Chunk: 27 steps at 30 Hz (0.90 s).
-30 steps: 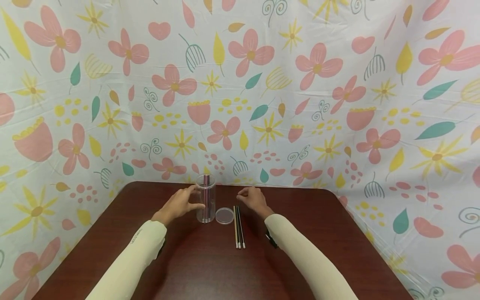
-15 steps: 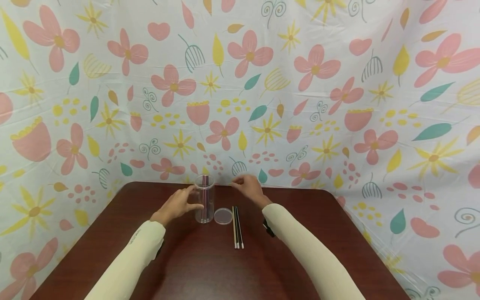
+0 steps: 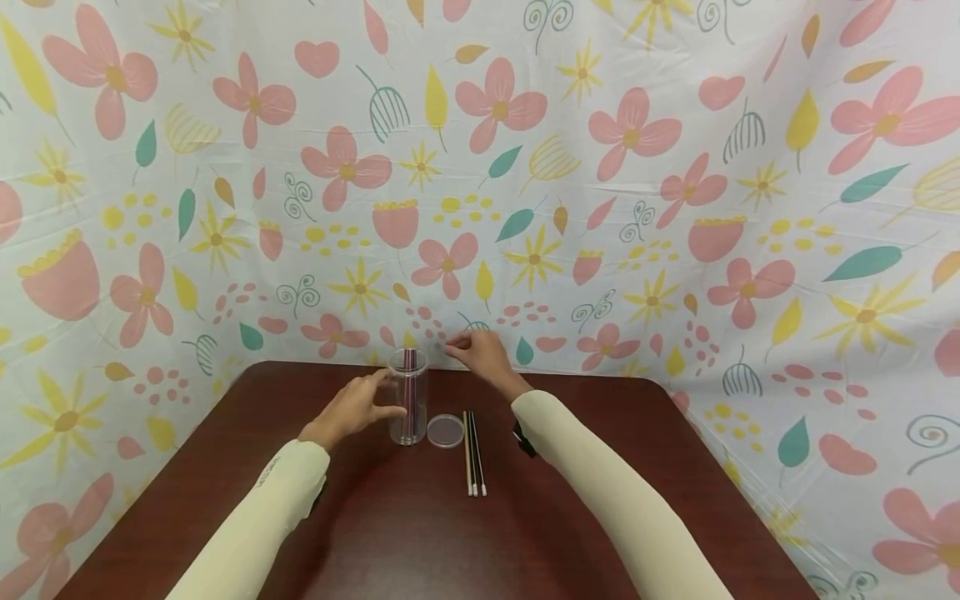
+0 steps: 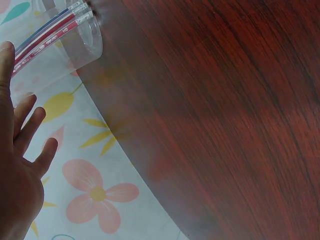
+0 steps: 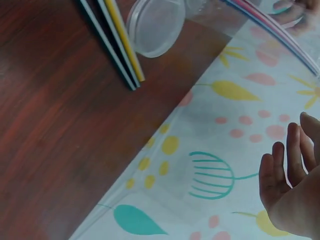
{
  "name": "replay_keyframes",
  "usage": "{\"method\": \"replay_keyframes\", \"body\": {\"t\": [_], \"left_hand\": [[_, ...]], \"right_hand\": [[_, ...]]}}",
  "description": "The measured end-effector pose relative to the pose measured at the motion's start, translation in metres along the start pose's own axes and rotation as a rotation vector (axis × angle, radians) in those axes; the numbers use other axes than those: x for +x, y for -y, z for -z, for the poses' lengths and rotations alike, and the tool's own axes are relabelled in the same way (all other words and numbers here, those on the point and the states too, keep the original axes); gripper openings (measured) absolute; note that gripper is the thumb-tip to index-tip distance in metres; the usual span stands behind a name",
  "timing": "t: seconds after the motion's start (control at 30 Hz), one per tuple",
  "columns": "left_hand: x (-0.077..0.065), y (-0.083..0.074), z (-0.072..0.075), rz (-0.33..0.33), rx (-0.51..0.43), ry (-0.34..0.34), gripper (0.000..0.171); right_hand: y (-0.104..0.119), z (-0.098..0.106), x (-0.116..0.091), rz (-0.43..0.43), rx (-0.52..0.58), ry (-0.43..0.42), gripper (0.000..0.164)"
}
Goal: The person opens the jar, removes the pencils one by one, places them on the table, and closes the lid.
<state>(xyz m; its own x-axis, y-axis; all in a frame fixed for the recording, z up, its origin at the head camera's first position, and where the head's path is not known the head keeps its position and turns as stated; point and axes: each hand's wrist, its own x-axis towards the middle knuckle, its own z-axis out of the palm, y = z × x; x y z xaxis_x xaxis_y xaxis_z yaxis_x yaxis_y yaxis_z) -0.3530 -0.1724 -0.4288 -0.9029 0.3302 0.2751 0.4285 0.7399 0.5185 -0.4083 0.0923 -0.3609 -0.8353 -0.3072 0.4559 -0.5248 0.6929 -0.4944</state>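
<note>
A clear cylindrical jar (image 3: 408, 417) stands upright on the table with several pencils (image 3: 409, 392) inside. In the left wrist view the jarred pencils (image 4: 52, 32) look blue and red, white-tipped at the base. My left hand (image 3: 352, 412) holds the jar from its left side, thumb in front, fingers behind. To the right of the jar's mouth and slightly higher, my right hand (image 3: 483, 358) hovers with fingers bent and nothing seen between them. Its fingers (image 5: 278, 165) point toward the jar in the right wrist view, apart from it.
A clear round lid (image 3: 446, 431) lies flat just right of the jar. Beside it, three loose pencils (image 3: 474, 454), one yellowish and two dark, lie with white erasers toward me. Behind the dark red table (image 3: 420, 542) hangs a flower-patterned cloth (image 3: 480, 208).
My right hand has risen from beside the loose pencils and moved left toward the jar's mouth. The left hand, jar, lid and pencils have stayed in place.
</note>
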Motion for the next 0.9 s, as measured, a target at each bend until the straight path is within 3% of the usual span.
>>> {"method": "replay_keyframes", "body": {"t": [0.57, 0.9], "left_hand": [[0.000, 0.002, 0.001, -0.006, 0.003, 0.012, 0.079], [0.000, 0.001, 0.001, 0.000, -0.014, 0.015, 0.076]], "right_hand": [[0.041, -0.007, 0.011, 0.086, 0.006, 0.032, 0.016], [0.047, -0.017, 0.012, 0.090, -0.044, 0.083, 0.015]]}}
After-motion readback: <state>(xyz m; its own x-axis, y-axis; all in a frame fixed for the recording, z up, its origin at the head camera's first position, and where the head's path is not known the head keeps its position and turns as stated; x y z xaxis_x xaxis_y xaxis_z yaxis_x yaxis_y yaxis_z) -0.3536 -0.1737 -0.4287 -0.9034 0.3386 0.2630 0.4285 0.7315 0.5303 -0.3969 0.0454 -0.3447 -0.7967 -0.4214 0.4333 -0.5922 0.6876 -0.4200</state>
